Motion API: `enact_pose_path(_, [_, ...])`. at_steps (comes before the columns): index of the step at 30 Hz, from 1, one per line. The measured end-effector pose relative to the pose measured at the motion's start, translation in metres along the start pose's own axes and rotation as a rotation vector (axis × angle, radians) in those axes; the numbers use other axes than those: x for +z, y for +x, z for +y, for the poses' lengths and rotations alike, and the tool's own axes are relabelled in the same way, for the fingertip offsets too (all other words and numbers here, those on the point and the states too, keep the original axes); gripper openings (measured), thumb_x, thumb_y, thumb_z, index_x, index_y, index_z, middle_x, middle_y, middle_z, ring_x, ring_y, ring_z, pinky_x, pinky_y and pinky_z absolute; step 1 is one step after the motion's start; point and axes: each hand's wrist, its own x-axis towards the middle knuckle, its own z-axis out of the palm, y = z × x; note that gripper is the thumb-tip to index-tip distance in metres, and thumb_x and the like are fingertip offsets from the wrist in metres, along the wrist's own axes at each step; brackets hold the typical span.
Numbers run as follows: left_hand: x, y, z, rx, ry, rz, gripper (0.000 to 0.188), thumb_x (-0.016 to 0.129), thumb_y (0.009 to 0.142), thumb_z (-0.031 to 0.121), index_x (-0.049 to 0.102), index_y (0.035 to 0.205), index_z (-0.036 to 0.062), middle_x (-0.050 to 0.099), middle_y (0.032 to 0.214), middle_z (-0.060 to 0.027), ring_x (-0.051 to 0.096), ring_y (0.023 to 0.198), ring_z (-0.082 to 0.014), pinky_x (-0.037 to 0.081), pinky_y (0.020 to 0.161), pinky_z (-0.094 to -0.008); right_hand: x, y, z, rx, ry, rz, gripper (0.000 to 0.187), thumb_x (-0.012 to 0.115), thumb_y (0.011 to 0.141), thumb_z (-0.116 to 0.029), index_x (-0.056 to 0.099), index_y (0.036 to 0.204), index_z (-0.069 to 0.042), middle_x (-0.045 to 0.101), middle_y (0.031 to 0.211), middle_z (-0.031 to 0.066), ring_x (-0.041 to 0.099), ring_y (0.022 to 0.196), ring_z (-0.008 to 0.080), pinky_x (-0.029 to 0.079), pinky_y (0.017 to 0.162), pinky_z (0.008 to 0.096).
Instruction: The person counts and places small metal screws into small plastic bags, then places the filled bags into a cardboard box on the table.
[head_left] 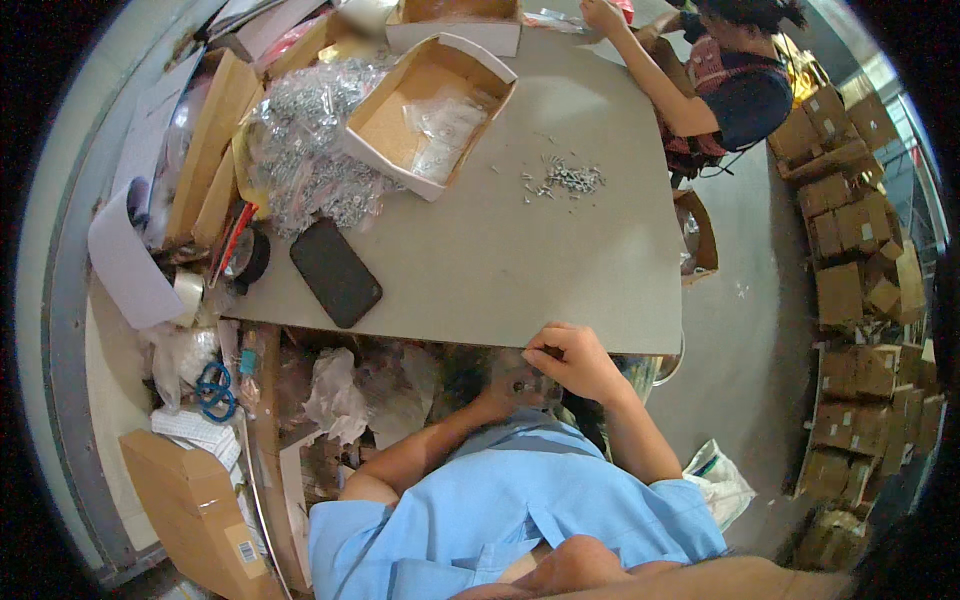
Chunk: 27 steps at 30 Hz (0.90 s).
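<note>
My left hand (pixel 497 393) is low in front of my body, just below the table's front edge. Its fingers are closed on what looks like a small clear plastic bag (pixel 535 388), dark inside; its contents are too blurred to make out. Above the bag is my right hand (pixel 580 362), fingers curled together near the table edge; whatever they pinch is hidden. Farther up the grey table (pixel 470 270) lies a loose pile of small metal screws (pixel 574 179). Left of the pile, an open white-sided cardboard box (pixel 385 140) contains several flat clear bags (pixel 445 125).
A large clear bag of metal hardware (pixel 315 150) and a black phone (pixel 336 272) occupy the table's left side. Blue-handled scissors (pixel 215 392) lie below them. Another person (pixel 735 90) works at the far right corner. Stacked cartons (pixel 855 290) line the right side.
</note>
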Motion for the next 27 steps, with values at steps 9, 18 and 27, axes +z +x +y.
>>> enact_pose_path(9, [-0.048,-0.028,0.002,-0.005,0.374,-0.197,0.056,0.078,0.073,0.027,0.053,0.119,0.0056,0.057,0.113,-0.0092,0.051,0.107,-0.0238,0.042,0.090,-0.0367,0.016,-0.013,-0.009,-0.128,-0.291,0.003,0.013,0.063,0.077,-0.012,0.065,0.089,-0.007,0.059,0.092,0.0124,0.059,0.081,0.0319,0.049,0.072,0.0396])
enact_pose_path(18, [-0.088,-0.081,0.136,0.012,-0.135,-0.254,0.047,0.079,0.075,0.023,0.057,0.111,0.0022,0.058,0.102,-0.0055,0.054,0.097,-0.0152,0.046,0.084,-0.0319,0.029,-0.003,-0.052,-0.706,-0.224,-0.196,0.022,0.071,0.068,-0.014,0.065,0.088,-0.009,0.049,0.119,0.0117,0.048,0.110,0.0332,0.042,0.093,0.0411])
enact_pose_path(27, [-0.071,-0.064,0.156,0.344,0.135,0.252,0.016,0.062,0.088,0.010,0.060,0.098,-0.0018,0.063,0.097,-0.0098,0.059,0.088,-0.0181,0.047,0.079,-0.0299,0.000,-0.017,-0.050,-0.365,-0.062,0.031,0.014,0.067,0.077,-0.011,0.057,0.085,-0.005,0.059,0.083,0.0109,0.059,0.079,0.0320,0.049,0.067,0.0402])
